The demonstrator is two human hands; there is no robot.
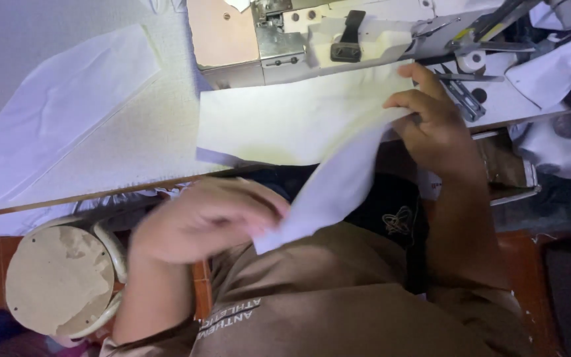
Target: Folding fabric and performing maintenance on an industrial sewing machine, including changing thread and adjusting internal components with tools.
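A long strip of white fabric [328, 192] hangs between my two hands over my lap. My left hand [209, 221] grips its lower end below the table edge and looks blurred. My right hand [431, 122] pinches the upper end at the table's front edge. That end meets a wider white fabric piece [285, 119] lying flat in front of the sewing machine [338, 36].
A pile of white fabric pieces [61, 106] lies on the table at the left. Scissors [470, 78] and metal tools sit to the right of the machine. A round stool with a worn seat [57, 277] stands at the lower left. More white cloth [556, 66] is at the far right.
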